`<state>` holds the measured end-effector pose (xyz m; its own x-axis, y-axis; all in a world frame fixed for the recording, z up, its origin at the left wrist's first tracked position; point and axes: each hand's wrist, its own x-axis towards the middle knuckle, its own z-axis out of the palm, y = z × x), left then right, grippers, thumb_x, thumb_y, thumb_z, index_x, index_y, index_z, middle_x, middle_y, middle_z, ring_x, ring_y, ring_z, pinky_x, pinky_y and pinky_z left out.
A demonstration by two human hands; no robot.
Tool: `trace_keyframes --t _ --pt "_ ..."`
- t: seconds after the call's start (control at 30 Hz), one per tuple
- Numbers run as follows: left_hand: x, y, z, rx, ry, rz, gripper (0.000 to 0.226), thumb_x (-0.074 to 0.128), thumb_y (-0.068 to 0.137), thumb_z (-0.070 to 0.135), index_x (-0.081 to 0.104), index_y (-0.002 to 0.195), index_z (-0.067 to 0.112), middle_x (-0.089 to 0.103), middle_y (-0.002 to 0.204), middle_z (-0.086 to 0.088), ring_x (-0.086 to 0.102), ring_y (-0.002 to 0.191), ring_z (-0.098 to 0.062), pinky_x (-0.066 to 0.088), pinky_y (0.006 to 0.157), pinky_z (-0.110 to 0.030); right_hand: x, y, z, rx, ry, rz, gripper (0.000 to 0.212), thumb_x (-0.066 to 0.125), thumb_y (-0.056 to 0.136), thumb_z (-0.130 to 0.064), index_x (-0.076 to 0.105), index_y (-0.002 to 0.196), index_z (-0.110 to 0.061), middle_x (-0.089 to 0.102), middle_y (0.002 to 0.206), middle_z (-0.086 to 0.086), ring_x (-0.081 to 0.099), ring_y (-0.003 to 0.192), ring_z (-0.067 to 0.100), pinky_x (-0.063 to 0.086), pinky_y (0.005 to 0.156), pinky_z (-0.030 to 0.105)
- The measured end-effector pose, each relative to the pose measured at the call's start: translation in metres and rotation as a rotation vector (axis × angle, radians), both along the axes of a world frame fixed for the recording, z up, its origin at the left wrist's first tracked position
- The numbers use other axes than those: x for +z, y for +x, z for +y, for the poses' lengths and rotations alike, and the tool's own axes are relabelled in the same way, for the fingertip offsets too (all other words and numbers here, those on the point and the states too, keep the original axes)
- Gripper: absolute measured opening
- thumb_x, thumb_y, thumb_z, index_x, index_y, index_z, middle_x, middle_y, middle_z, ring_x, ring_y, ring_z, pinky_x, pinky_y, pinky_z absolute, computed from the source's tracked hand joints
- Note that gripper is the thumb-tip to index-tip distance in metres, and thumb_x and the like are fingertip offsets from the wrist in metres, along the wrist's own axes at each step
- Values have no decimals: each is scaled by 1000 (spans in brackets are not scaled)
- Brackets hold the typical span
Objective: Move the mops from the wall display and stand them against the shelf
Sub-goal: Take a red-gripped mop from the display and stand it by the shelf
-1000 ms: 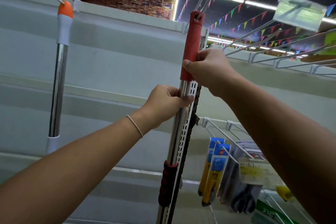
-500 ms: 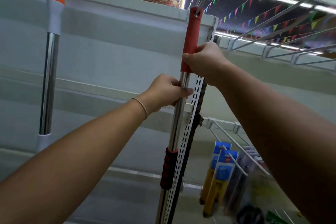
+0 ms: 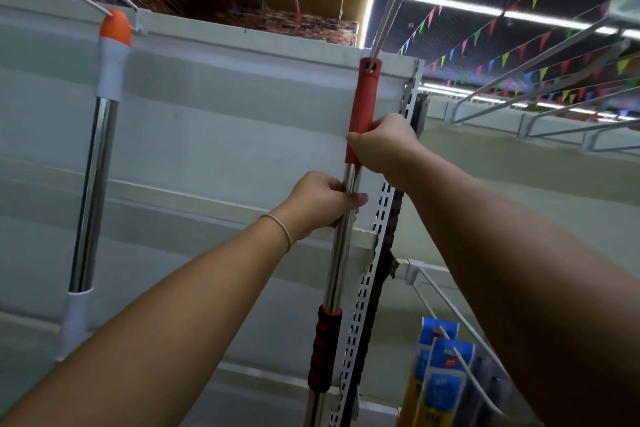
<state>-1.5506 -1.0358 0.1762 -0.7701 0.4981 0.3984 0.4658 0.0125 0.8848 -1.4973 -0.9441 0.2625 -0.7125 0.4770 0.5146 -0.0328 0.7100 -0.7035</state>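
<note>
A mop with a red top grip (image 3: 362,104), a chrome pole and a red-black lower grip hangs by its top hole from a wire hook (image 3: 394,0) on the white wall display (image 3: 225,107). My right hand (image 3: 384,146) grips the lower end of the red top grip. Just below it, my left hand (image 3: 322,204) holds the chrome pole. A second mop (image 3: 93,180), with an orange cap, a white sleeve and a chrome pole, hangs from another hook at the left. Both mop heads are out of view.
A perforated white upright (image 3: 377,253) runs just right of the held pole. Wire hooks (image 3: 540,73) stick out at the upper right. Blue and yellow packets (image 3: 440,374) hang on a hook at the lower right. Coloured bunting crosses the ceiling.
The view has tilted upward, so the mops and both hands sit lower in the picture. Both hands keep their hold on the red-grip mop, which still hangs on its hook.
</note>
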Motion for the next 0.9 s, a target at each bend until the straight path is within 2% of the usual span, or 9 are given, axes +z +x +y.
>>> trace_keyframes --t 0.4,0.53,0.6,0.67,0.73,0.77,0.83,0.9 --pt "-3 9 2 41 -17 -3 25 73 82 31 70 89 8 73 93 -18 70 91 -34 58 82 -49 1 3 3 18 1 -41 28 64 92 -25 57 114 -8 67 103 10 71 89 23 61 83 38" --pt "2 24 -5 67 -113 44 17 66 88 19 67 93 3 70 97 -21 68 92 -36 57 84 -49 3 15 0 31 14 -55 34 67 91 -27 59 116 -5 68 106 12 70 93 24 59 86 40" --pt "1 34 -13 74 -181 75 14 62 88 12 65 98 1 68 98 -21 67 90 -37 57 82 -49 0 23 -2 12 72 -93 32 67 91 -27 61 114 -5 69 105 13 71 92 26 60 85 41" --pt "-6 47 -24 61 -203 74 23 61 89 12 61 109 1 68 102 -21 66 86 -34 58 79 -48 -8 33 -2 -49 191 -167 23 65 90 -18 63 108 -4 69 103 15 71 91 28 60 83 42" --pt "-13 58 -37 32 -183 44 30 60 91 14 55 119 4 67 105 -18 68 91 -30 60 77 -45 -21 47 -6 -108 287 -212 17 63 87 -8 66 102 -3 69 100 16 70 87 29 61 80 40" --pt "-15 64 -45 6 -166 17 30 59 92 14 55 120 6 67 105 -18 69 93 -29 60 76 -43 -26 55 -7 -121 314 -221 16 63 86 -7 68 101 -2 70 100 17 70 88 30 61 80 41" --pt "-17 78 -60 -49 -128 -17 17 56 94 12 57 110 11 68 102 -16 69 90 -27 60 73 -39 -35 72 -12 -134 327 -226 17 65 87 -10 70 102 -1 72 102 17 71 92 29 61 80 43" --pt "-16 92 -74 -72 -126 9 14 53 96 13 57 109 13 69 101 -14 70 89 -26 60 73 -39 -38 92 -17 -141 308 -209 18 67 88 -13 71 102 -4 72 100 14 71 86 24 61 68 34"
